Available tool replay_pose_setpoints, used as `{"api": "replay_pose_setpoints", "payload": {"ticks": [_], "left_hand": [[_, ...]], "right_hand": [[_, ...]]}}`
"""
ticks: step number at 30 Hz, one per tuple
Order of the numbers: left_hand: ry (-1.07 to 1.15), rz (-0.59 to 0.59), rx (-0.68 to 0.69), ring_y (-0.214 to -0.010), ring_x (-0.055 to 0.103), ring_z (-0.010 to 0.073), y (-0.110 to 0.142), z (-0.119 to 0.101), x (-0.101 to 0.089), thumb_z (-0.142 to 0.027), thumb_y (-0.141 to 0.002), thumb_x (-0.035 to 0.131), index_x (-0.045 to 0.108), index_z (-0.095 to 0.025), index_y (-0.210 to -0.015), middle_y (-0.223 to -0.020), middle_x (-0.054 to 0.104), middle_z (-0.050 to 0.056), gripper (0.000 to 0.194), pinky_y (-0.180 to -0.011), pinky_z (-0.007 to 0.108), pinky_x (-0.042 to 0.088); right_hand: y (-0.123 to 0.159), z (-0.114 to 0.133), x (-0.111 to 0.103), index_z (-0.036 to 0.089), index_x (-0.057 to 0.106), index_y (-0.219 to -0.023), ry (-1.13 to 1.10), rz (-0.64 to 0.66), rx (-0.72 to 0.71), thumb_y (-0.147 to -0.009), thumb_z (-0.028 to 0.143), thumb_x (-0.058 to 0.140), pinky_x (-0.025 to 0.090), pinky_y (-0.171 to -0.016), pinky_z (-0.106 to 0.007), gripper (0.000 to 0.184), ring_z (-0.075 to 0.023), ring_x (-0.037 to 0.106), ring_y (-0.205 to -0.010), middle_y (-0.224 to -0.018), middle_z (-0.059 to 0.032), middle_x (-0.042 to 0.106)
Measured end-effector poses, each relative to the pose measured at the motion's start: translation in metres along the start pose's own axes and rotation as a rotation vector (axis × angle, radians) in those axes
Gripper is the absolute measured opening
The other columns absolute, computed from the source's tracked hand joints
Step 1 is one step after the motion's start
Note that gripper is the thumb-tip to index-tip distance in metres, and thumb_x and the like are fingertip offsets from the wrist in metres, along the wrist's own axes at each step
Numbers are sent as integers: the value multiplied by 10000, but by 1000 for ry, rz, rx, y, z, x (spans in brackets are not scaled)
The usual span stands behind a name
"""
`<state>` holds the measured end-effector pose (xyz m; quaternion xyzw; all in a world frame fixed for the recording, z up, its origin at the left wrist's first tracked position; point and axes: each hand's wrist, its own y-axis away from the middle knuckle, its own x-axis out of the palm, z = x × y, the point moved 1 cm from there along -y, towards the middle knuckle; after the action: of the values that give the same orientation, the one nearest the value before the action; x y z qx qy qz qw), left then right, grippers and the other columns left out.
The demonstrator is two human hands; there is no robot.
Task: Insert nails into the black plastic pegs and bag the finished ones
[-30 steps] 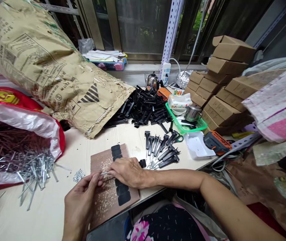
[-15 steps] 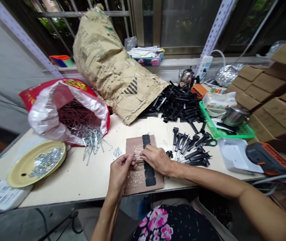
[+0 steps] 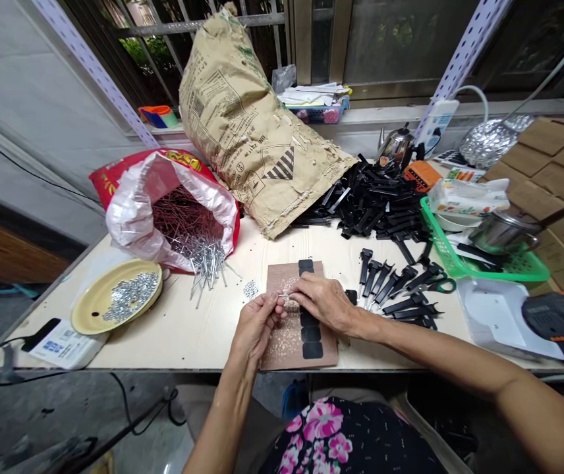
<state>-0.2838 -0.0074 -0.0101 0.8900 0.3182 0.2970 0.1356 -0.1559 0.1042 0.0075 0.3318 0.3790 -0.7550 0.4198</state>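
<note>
My left hand (image 3: 256, 324) and my right hand (image 3: 324, 303) meet over a brown board (image 3: 282, 342) at the table's front edge. Both pinch a thin metal nail (image 3: 283, 297) between their fingertips. My right hand also covers a black plastic piece (image 3: 351, 296) lying on the board. A column of black pads (image 3: 310, 332) runs down the board. A row of black plastic clips with nails (image 3: 395, 289) lies just right of my right hand. A small heap of tiny metal bits (image 3: 251, 289) sits left of the board.
A red and white bag spilling nails (image 3: 183, 224) lies at the left, with a yellow plate of small metal parts (image 3: 118, 299) before it. A big paper sack (image 3: 247, 125) and a pile of black clips (image 3: 375, 201) stand behind. Green basket (image 3: 489, 266), drill (image 3: 563, 322) and cardboard boxes (image 3: 553, 171) are on the right.
The view has swung left and pulled back, bringing the yellow plate and the table's left end into sight. My hands stay together on the nail over the board.
</note>
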Motion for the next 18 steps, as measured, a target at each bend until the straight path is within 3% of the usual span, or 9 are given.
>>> {"api": "replay_pose_setpoints", "payload": {"ticks": [7,10,14,18], "left_hand": [[-119,-55,162,-531,554,70,-1,6,4,-319,-613,795,682,-103,-762,-651,653,6,285,-561,200,463],[-188,-83,236,-540,551,72,-2,6,4,-320,-644,772,683,-112,-772,-661,655,1,260,-560,198,449],[-174,-72,189,-532,545,70,-2,6,1,-323,-626,781,681,-107,-781,-658,650,3,283,-550,195,442],[-185,-80,169,-533,541,75,-2,7,-1,-345,-620,781,679,-108,-780,-669,649,11,304,-555,207,444]], "right_hand": [[0,3,10,158,583,-907,187,-56,-75,-928,232,449,398,-701,-279,154,-175,512,-828,-873,-69,578],[-1,4,11,157,578,-903,163,-38,-50,-947,210,409,404,-692,-269,182,-166,522,-814,-860,-65,576],[-1,3,7,156,554,-985,-9,16,-38,-938,210,432,424,-671,-232,142,-133,529,-796,-919,-50,550],[2,1,6,152,594,-953,32,14,-22,-941,215,430,426,-666,-247,176,-147,523,-796,-888,-59,542]]}}
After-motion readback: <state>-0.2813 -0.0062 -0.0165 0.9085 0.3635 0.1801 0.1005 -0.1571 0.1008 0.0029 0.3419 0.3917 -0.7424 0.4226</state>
